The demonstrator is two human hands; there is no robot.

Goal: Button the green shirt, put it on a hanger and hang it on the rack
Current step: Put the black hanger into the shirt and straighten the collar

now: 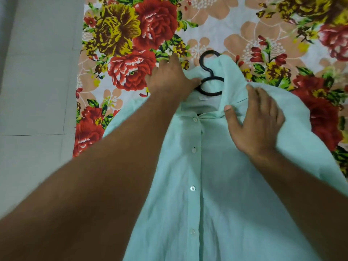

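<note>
Floral sheet (131, 44) is covering the surface under the work, with pale tiled floor (37, 91) showing at 9 o'clock. The green shirt (216, 185) is lying face up on the sheet, its placket running toward 6 o'clock, and the visible buttons (192, 188) are appearing fastened. The black hanger (210, 94) is sitting inside the neck opening, its hook and ring projecting past the collar (231, 76) toward 12 o'clock. Cloth is hiding the hanger's arms, so their seating cannot be confirmed.

The left grip (169, 78) is lying at 9 o'clock of the hanger ring, with its fingers straight over the sheet and its thumb touching the collar edge beside the ring. It is curling round nothing. The right grip (258, 121) is resting spread and relaxed on the shoulder cloth at 4 o'clock of the ring, its thumb (228, 108) pressing the collar edge. Cloth is bunching past its fingers toward 12 o'clock.

Judgement: buttoning is looking complete, and the step in hand is settling the shirt on the hanger. To do it well, the person is needing to draw each shoulder squarely over a hanger arm and smooth the bunched cloth on the right side. The collar, which is partly covering the hook at 1 o'clock, is needing to be turned down evenly around it. Lifting is best done by the hook, not the cloth, or the shirt is risking sliding off one arm. The rack is not in view.
</note>
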